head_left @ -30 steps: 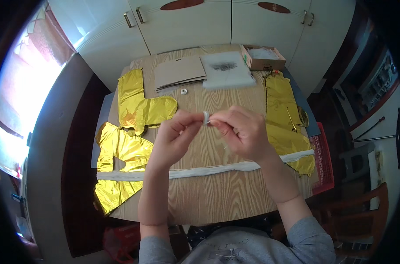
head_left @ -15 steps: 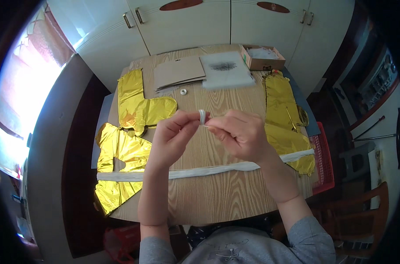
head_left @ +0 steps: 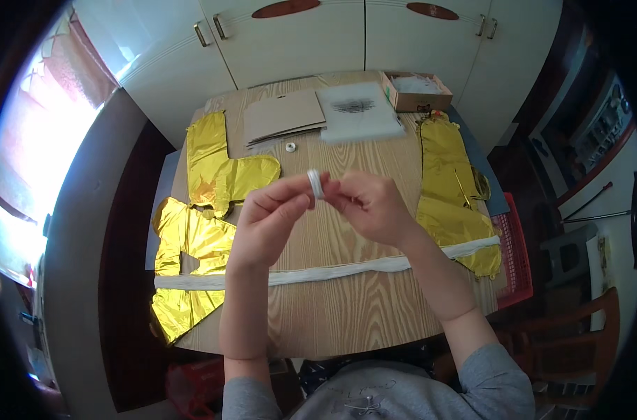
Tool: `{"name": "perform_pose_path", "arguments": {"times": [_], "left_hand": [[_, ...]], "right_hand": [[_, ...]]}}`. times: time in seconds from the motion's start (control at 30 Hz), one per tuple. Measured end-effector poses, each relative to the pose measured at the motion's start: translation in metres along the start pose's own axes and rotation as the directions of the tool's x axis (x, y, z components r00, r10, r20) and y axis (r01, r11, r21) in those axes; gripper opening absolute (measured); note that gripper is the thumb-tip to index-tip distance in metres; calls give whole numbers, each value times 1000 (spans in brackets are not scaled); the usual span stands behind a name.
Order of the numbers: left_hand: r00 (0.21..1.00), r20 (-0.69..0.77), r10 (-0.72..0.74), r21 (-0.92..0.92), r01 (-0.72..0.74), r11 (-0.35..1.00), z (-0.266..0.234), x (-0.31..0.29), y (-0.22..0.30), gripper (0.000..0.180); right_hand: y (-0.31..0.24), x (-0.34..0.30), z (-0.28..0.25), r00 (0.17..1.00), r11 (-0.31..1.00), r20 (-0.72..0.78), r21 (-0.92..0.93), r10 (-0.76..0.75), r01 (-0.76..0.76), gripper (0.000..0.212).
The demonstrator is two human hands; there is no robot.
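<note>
Gripping a white roll [head_left: 315,184] beyond the long strip [head_left: 339,271] are the fingers of my left hand [head_left: 264,225]; my right hand [head_left: 378,210] pinches closed beside it, contents hidden. I judge it light, firm, best held by its rim.

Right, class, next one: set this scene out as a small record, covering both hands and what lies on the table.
Left hand: pinching a small white roll
Right hand: at the roll's right side; grip unclear
Left side: gold foil pieces
Right side: gold foil piece
Across: white strip, ends over foil
Far side: brown card sheets, translucent sheet, open box
Near card: second white roll
</note>
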State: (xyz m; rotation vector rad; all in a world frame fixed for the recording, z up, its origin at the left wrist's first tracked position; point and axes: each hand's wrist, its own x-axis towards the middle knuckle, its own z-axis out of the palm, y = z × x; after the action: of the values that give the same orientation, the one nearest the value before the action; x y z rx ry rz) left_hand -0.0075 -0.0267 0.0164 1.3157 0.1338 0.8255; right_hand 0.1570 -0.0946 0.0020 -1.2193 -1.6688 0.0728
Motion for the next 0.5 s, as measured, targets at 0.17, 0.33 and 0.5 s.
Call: {"name": "perform_pose_path", "arguments": {"times": [0.17, 0.33, 0.5], "left_hand": [[995, -88, 48, 347, -15, 938, -2, 5, -6, 18], [996, 73, -51, 467, 11, 884, -7, 1, -12, 12], [994, 83, -77, 224, 56, 973, 1, 1, -1, 17]], "right_hand": [[-20, 1, -9, 981, 980, -62, -87, -184, 178, 5], [-12, 4, -13, 988, 996, -127, -27, -92, 89, 7], [-3, 2, -8, 995, 980, -87, 195, 45, -27, 6]]}}
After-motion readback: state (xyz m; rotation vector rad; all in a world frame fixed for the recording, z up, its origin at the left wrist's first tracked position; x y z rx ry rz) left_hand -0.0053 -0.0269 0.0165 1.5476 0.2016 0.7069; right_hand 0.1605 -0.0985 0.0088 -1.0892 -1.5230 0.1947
